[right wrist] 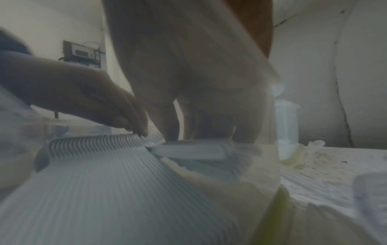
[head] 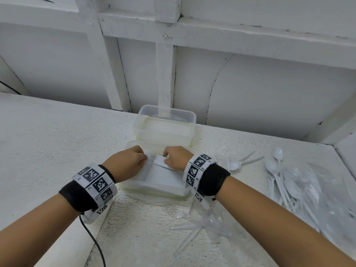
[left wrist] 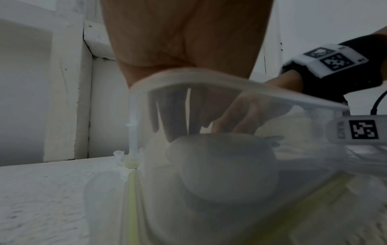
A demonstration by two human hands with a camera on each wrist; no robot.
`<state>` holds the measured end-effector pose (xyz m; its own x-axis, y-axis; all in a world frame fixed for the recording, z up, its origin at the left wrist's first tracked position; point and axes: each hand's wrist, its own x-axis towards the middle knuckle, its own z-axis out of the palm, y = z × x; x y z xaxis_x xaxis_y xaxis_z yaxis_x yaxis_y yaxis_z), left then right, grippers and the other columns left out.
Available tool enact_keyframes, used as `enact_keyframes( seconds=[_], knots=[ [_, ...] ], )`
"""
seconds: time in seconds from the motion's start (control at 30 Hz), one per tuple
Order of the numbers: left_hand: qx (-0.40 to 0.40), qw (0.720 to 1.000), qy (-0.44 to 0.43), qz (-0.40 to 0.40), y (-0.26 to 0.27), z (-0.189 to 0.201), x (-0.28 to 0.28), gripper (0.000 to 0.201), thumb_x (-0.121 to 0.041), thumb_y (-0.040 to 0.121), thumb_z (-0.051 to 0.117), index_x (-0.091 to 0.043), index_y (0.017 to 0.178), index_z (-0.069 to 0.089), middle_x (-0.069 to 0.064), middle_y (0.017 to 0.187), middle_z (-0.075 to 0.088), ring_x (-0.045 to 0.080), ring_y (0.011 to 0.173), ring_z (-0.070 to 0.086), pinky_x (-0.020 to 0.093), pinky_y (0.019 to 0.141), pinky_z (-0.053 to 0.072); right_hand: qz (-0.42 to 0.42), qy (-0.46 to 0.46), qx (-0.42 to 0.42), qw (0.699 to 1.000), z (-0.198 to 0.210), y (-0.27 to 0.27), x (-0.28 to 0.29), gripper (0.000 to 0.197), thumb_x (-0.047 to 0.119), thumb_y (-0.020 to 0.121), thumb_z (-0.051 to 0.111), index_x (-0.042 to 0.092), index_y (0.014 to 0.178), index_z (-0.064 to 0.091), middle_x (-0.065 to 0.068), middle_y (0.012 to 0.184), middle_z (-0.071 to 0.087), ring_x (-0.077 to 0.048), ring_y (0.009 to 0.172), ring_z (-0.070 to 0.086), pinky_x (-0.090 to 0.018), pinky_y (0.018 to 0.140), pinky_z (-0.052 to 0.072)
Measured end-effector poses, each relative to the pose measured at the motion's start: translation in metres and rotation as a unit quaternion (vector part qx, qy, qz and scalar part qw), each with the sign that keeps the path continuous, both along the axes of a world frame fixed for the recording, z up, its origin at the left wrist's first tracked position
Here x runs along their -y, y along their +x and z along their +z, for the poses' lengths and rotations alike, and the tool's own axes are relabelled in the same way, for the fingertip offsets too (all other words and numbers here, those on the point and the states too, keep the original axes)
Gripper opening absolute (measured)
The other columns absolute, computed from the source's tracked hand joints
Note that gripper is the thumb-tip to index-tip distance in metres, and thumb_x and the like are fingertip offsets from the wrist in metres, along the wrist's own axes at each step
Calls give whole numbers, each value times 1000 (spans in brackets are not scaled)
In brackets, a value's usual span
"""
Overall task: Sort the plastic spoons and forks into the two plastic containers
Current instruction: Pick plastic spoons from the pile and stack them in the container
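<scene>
A clear near container [head: 154, 193] with a green seal holds a nested row of white spoons [head: 163, 176]. Both hands reach into it at the far end of the row. My left hand [head: 143, 158] presses its fairly straight fingertips [right wrist: 134, 126] down on the bowl ends. My right hand [head: 166, 157] has its fingers curled round a few handle ends, its fingers [right wrist: 209, 126] standing on a small bundle. A second clear container [head: 167, 120] stands just behind and looks empty. Loose white spoons [head: 277, 170] and forks [head: 223, 150] lie to the right.
Crumpled clear wrapping [head: 317, 189] lies with the loose cutlery at the right. More clear plastic pieces [head: 202, 228] lie on the white table near the front. A black cable [head: 96, 247] hangs from the left wrist. A white wall rises close behind the containers.
</scene>
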<state>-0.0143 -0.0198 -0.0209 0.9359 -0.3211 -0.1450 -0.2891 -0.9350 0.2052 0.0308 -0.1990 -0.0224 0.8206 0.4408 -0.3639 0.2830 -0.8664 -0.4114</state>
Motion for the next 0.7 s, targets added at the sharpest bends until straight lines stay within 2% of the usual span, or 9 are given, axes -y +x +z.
enact_keyframes(
  seconds=[0.17, 0.3, 0.43, 0.53, 0.6, 0.7],
  knots=[
    [8, 1000, -27, -2, -3, -5, -3, 33, -18, 98, 42, -11, 124, 60, 6, 126, 53, 24, 104, 58, 32, 88, 46, -4, 35, -25, 999, 8, -1, 2, 31, 22, 95, 48, 8, 120, 58, -6, 124, 57, -22, 113, 53, -25, 83, 39],
    [26, 998, -49, -1, -5, -6, -4, 29, -16, 96, 46, -8, 116, 65, 9, 118, 58, 29, 96, 61, 33, 81, 49, -22, 61, -33, 997, 8, 0, 4, 31, 26, 91, 54, 13, 119, 60, -3, 121, 59, -18, 110, 55, -22, 79, 37],
    [12, 999, -37, 2, -6, -2, -3, 48, -30, 91, 31, -8, 113, 67, 9, 116, 59, 29, 93, 62, 35, 78, 50, -6, 66, -48, 997, 8, 1, 4, 33, 29, 90, 57, 14, 120, 59, -5, 123, 58, -19, 111, 54, -24, 83, 38],
    [16, 999, -37, 5, -6, -2, -3, 33, -20, 97, 41, -10, 118, 65, 8, 118, 57, 29, 95, 62, 34, 79, 49, 5, 44, -40, 998, 8, 1, 5, 34, 26, 91, 57, 13, 122, 55, -5, 127, 54, -19, 115, 51, -24, 84, 36],
    [20, 999, -50, 1, -6, -3, -3, 34, -20, 96, 41, -12, 120, 64, 8, 117, 58, 30, 96, 62, 35, 79, 50, 18, 26, -40, 999, 7, 2, 5, 33, 24, 92, 55, 10, 122, 55, -6, 126, 55, -21, 114, 52, -25, 85, 37],
    [12, 998, -54, 3, -6, -2, -3, 33, -16, 96, 43, -15, 124, 61, 7, 122, 56, 28, 102, 60, 34, 82, 48, 32, 11, -40, 999, 5, 3, 2, 31, 22, 92, 54, 2, 115, 60, -13, 118, 61, -27, 107, 57, -33, 87, 44]
  ],
)
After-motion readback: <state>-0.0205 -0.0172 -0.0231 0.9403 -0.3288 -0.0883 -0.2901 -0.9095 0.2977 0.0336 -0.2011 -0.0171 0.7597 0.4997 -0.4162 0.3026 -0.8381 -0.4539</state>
